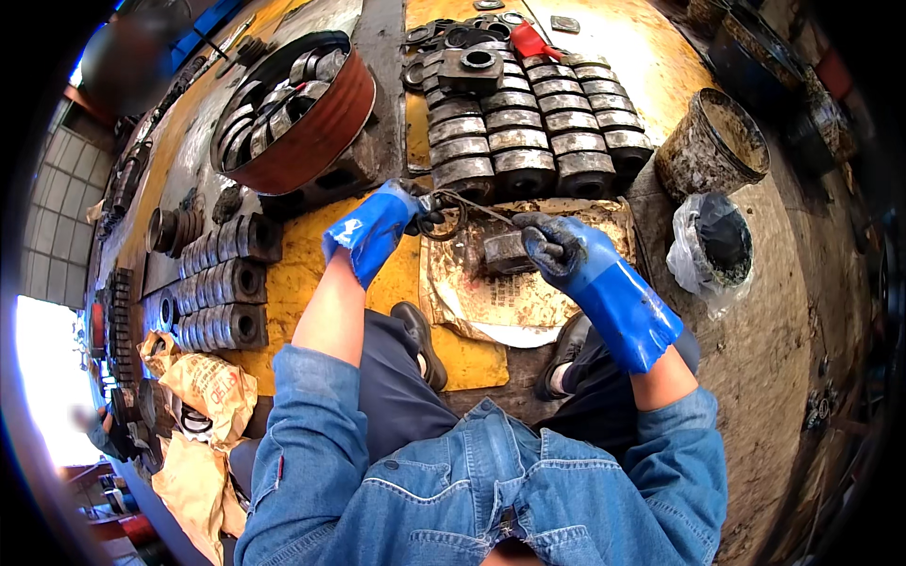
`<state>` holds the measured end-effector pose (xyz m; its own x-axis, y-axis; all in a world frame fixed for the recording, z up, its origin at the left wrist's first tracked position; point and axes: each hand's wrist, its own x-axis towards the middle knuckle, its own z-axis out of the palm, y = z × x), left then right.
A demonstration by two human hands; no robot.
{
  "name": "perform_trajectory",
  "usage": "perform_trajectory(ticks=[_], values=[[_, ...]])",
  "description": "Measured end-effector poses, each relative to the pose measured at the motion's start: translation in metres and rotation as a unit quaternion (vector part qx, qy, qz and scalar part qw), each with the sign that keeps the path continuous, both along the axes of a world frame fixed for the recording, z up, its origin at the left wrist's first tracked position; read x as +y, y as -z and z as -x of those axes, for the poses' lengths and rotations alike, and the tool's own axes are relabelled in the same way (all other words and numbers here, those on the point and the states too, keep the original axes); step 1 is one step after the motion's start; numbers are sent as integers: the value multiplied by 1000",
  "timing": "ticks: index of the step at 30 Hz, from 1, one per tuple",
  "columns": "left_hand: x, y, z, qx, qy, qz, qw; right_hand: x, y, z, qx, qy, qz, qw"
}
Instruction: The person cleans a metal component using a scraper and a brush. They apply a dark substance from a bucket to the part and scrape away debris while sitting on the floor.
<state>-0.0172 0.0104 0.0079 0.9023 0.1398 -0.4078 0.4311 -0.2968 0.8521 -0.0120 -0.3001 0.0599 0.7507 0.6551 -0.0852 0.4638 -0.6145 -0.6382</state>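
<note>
Closest in, a denim jacket [472, 491] and two dark shoes [420, 344] frame the seated person's knees, feet planted either side of a greasy sheet of brown paper [491, 292] that seems laid down to catch dirt. On that sheet, the right hand [557, 247], in a grimy blue glove, clamps down on a small grey metal block [507, 253], pinning it to the paper. The left hand [382, 224], also blue-gloved, is closed around a dark ring [444, 222] with thin wire running from it toward the block; the hands sit near each other but apart. Just beyond, rows of grey metal rings [528, 123] stand packed edge to edge, leaving little room ahead of the paper. To the left, more rings [222, 283] lie in lines, and a rusty red tub [297, 108] holds loose parts. To the right stand a caked bucket [713, 141] and a bagged pot [713, 241], with bare yellow floor [302, 255] between.
</note>
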Motion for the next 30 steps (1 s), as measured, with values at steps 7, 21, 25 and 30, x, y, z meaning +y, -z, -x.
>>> perform_trajectory(ticks=[7,21,25,30], values=[[-3,-14,-3,-28,-12,29,999,-9,-8,-14,190,117,-90,971],[-6,-28,3,-125,-99,91,983,-4,5,-18,447,307,-355,762],[-10,-34,10,-191,-129,98,968,-4,17,-24,484,232,-378,754],[-11,-28,3,-233,-137,48,962,-16,43,-41,673,21,-441,593]])
